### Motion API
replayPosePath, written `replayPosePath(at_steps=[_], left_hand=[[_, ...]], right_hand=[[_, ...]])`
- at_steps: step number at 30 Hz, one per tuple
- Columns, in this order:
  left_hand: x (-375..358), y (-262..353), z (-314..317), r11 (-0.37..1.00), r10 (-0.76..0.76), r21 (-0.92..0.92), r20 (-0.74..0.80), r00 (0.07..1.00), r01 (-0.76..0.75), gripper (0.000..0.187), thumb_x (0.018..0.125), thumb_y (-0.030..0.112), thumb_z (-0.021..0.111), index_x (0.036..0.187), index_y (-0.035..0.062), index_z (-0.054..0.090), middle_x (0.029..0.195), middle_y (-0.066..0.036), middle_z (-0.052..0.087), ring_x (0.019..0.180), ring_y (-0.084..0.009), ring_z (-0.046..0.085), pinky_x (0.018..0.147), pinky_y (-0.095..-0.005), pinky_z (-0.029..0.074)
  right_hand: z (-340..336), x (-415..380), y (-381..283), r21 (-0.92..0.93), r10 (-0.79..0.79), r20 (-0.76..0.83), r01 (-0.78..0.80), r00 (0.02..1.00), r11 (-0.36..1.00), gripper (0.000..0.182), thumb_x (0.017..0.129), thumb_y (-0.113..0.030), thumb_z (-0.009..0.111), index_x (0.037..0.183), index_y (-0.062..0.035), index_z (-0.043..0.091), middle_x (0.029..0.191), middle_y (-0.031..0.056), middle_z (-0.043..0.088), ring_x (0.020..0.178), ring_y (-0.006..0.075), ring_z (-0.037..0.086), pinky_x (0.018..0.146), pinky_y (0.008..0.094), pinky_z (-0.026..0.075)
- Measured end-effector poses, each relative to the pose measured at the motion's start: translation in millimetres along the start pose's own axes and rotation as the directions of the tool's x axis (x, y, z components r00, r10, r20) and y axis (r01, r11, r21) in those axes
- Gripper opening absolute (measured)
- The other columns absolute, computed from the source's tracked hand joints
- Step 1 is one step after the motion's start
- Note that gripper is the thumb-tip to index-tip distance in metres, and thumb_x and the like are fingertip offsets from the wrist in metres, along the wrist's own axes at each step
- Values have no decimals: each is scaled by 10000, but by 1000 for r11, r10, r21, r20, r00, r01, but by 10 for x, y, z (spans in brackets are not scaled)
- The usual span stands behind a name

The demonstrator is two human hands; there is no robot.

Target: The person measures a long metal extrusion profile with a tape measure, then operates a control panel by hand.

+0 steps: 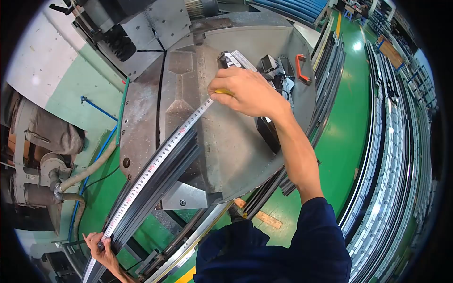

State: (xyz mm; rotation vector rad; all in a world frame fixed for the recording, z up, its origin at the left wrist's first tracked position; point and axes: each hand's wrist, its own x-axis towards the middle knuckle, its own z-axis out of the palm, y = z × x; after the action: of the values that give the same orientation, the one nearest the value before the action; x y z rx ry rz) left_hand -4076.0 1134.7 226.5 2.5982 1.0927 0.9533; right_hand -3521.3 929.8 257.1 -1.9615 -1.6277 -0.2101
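Observation:
A tape measure's white blade (155, 162) runs diagonally along a bundle of long dark metal profiles (163, 186). At its upper end, my right hand (247, 92) is closed on the tape measure, with a bit of yellow showing between the fingers. Low on the left, my left hand (103, 252) pinches the blade at the profiles, one finger sticking out. Past that hand the blade carries on toward the bottom left. The profiles' upper ends lie on the grey metal machine table (141, 108). How much of the tape measure sits inside my right palm is hidden.
A machine head (118, 40) stands over the table at upper left. Beyond my right hand, a metal tray (245, 155) holds short offcuts and an orange handle-shaped piece (302, 69). Long profiles (382, 188) line the green floor (349, 118) on the right.

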Motion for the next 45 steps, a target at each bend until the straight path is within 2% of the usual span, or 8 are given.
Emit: replayPosePath(at_steps=[5,12,23,28,29,33,37,45], left_hand=[[-46,-107,-3,1000,-9,-22,-13,1000,9,158,816,48,733,921,-3,627,959,-73,576,1013,-238,497,1072,-397,286],[-34,-15,-2,999,-30,38,-19,999,31,155,817,52,731,939,-9,658,992,-81,600,1073,-231,534,1199,-501,141],[-35,-83,24,997,14,-69,-47,999,-18,166,787,37,734,914,-14,639,874,-63,576,887,-212,557,1197,-564,100],[-44,-219,20,995,-85,-51,-89,992,81,138,811,73,736,887,-20,668,820,-70,647,883,-195,584,1187,-504,200],[16,92,-25,999,-49,20,-57,997,50,195,841,99,767,976,-31,711,836,-76,668,674,-147,547,740,-319,504],[31,146,14,992,-95,-90,-91,991,87,151,811,67,785,909,-27,720,748,-38,634,607,-120,481,614,-268,439],[54,278,21,995,-72,-71,-90,993,66,130,831,85,773,887,-18,717,758,-55,662,634,-156,534,1052,-389,391],[66,244,-27,985,-159,-67,-45,986,156,153,833,102,780,892,-21,711,766,-59,662,656,-152,547,905,-368,477]], right_hand=[[35,10,37,10,-24,-20,24,1000,1000,193,885,-217,599,968,-76,700,925,111,652,921,331,627,787,449,514],[-23,13,25,6,39,88,-40,995,999,222,907,-236,592,1015,-67,686,985,87,628,992,300,590,852,422,469],[3,-3,36,7,23,71,-23,997,1000,209,902,-236,592,1006,-82,688,975,85,634,974,300,605,845,425,489],[23,-29,64,7,12,43,-13,999,1000,191,903,-234,580,968,-90,686,956,79,637,970,292,611,812,429,508],[11,-30,60,-1,21,43,-21,999,1000,189,902,-233,578,962,-90,685,955,77,637,971,290,612,805,430,511],[21,-34,58,-1,27,40,-27,999,1000,183,898,-231,573,933,-87,680,945,73,640,958,290,617,781,435,517],[62,-33,93,0,0,14,0,1000,1000,181,895,-228,569,901,-82,676,920,80,639,924,302,625,766,443,518],[82,-40,101,19,-7,-4,7,1000,1000,182,897,-230,572,893,-79,673,908,86,634,923,305,625,764,446,516]])
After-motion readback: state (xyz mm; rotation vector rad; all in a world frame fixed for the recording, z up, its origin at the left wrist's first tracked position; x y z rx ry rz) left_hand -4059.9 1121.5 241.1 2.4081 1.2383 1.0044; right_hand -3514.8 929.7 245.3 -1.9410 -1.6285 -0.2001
